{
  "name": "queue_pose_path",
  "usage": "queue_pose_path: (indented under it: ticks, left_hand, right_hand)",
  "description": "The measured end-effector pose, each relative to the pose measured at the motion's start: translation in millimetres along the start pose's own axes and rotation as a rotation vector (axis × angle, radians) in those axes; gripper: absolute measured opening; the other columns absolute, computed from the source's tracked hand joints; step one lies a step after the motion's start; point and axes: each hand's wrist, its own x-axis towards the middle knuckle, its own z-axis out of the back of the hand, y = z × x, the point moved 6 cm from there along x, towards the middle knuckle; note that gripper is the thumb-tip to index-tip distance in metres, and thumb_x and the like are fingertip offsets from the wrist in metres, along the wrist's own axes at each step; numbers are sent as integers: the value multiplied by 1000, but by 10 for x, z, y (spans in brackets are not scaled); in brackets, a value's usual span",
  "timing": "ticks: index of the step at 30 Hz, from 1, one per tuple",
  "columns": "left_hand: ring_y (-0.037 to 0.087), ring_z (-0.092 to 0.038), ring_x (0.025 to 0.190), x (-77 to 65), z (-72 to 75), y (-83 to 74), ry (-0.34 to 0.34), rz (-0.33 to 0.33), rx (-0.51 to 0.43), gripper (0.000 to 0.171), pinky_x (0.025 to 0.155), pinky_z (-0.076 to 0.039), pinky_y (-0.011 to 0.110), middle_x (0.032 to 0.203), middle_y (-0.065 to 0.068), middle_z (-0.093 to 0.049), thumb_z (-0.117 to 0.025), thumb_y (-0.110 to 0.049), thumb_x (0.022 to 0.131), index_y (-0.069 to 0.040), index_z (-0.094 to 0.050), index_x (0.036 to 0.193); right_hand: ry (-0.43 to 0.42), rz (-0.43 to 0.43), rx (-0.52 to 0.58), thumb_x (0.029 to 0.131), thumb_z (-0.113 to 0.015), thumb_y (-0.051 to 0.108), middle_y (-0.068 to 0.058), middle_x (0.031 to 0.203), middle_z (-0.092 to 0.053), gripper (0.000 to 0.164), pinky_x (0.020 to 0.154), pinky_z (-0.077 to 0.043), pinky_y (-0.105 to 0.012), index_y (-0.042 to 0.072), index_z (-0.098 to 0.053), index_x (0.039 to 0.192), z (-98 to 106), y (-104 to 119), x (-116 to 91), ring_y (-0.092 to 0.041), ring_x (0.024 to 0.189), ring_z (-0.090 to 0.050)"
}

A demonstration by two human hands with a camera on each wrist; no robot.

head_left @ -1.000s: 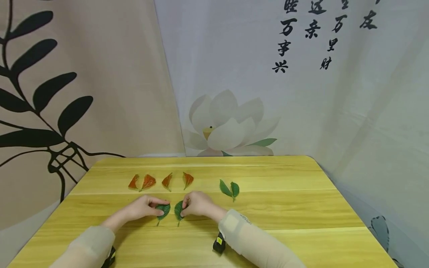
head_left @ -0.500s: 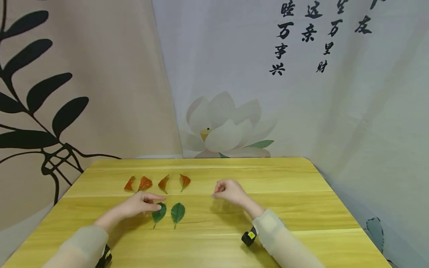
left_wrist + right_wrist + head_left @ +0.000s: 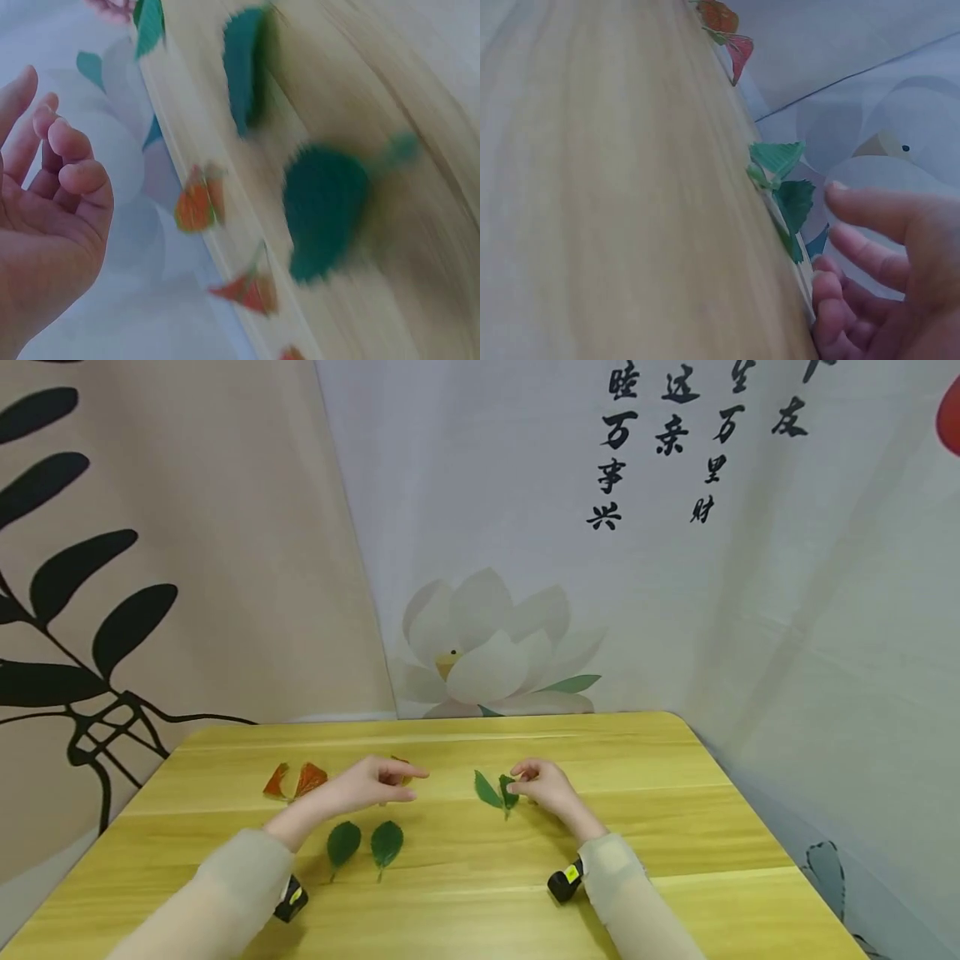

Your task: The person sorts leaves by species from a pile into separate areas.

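Observation:
In the head view my left hand [image 3: 375, 781] hovers over the table with index finger stretched to the right, holding nothing. It hides much of the orange-red leaves on the right of their row; only a sliver of one orange-red leaf [image 3: 401, 762] shows. Below it lie two green serrated leaves, a left leaf [image 3: 343, 843] and a right leaf [image 3: 387, 842]. My right hand [image 3: 547, 787] is beside a joined pair of green leaves [image 3: 486, 789], fingertips overlapping the right leaf's edge there. In the right wrist view its loosely bent fingers show a gap to the green pair [image 3: 793, 202].
Two more orange-red leaves [image 3: 311, 778] lie at the back left of the wooden table [image 3: 465, 893]. Black wrist cameras, one under the left sleeve [image 3: 291, 900] and one under the right sleeve [image 3: 600, 860], hang close over the tabletop. A printed curtain [image 3: 517, 543] stands behind the table.
Both hands have let go of the two front green leaves. The right hand has moved right to the green pair; the left hand has moved up and right, over the orange-red row.

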Motion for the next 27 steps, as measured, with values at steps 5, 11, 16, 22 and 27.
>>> queue_pose_path:
  ticks: [5,11,16,22,27]
  left_hand:
    - [12,-38,54,239,-164,-62,-6,-16,-40,38,51,-36,24,66,4,-48,-67,-22,93,-11,-64,130]
    - [11,-39,50,511,-324,5,-89,55,-139,38,47,-34,25,68,3,-50,-67,-22,93,-9,-63,129]
    - [11,-40,45,694,-509,39,-150,131,-189,45,46,-37,28,61,3,-47,-66,-21,94,-1,-55,132]
    - [12,-44,44,859,-699,131,-215,264,-231,49,44,-40,24,60,6,-52,-66,-20,94,2,-48,133]
    - [11,-46,42,934,-777,122,-266,331,-234,48,42,-42,23,58,4,-51,-66,-22,93,3,-48,129]
  right_hand:
    - [7,7,-69,81,-77,10,-5,81,-58,25,57,-43,-29,5,-69,104,4,-14,-7,-16,66,-49]
    - [25,56,-219,77,-81,13,0,77,-57,29,64,-41,-31,9,-72,104,-31,69,-8,-16,67,-49]
    - [38,63,-258,76,-81,13,1,74,-56,27,62,-41,-31,8,-73,102,-52,80,-11,-15,65,-48]
    - [34,57,-272,76,-80,15,1,75,-56,26,61,-41,-31,9,-74,101,-49,33,-11,-15,66,-49]
    - [31,46,-272,77,-80,16,1,76,-56,25,61,-42,-32,11,-74,100,-35,18,-3,-16,66,-49]
